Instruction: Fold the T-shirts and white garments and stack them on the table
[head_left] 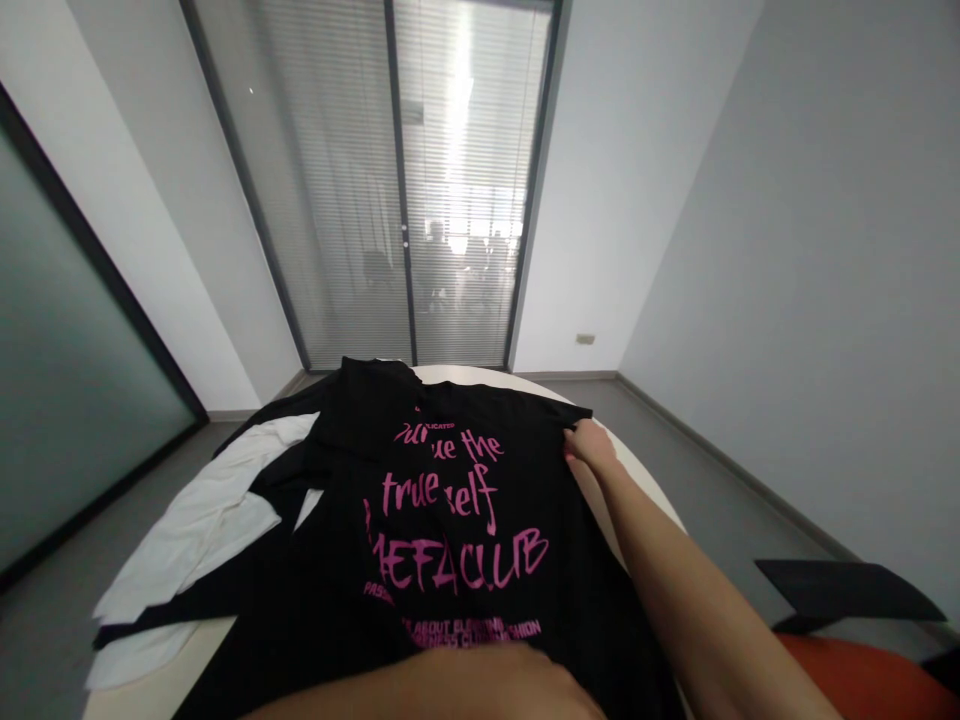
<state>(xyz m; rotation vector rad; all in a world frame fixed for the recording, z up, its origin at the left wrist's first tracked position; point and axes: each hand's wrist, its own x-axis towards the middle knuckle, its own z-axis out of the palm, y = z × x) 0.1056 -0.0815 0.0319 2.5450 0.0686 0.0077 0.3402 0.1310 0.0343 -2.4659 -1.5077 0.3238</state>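
Note:
A black shirt (517, 500) with pink lettering lies spread over a round pale table (649, 480), its surface wrinkled. My right hand (589, 440) pinches the shirt at its right edge, just below the far right sleeve. Across the near part of the shirt, at the bottom of the view, lies my left hand (510, 675), below the lowest lines of print; its fingers are cut off by the frame edge. White garments (202, 510) and more black cloth lie to the left of the shirt.
A red chair seat (862, 675) with a black armrest (847, 590) stands at the lower right, beside the table. Beyond the table are a glass partition with blinds (337, 200) and a white wall with a socket (585, 339).

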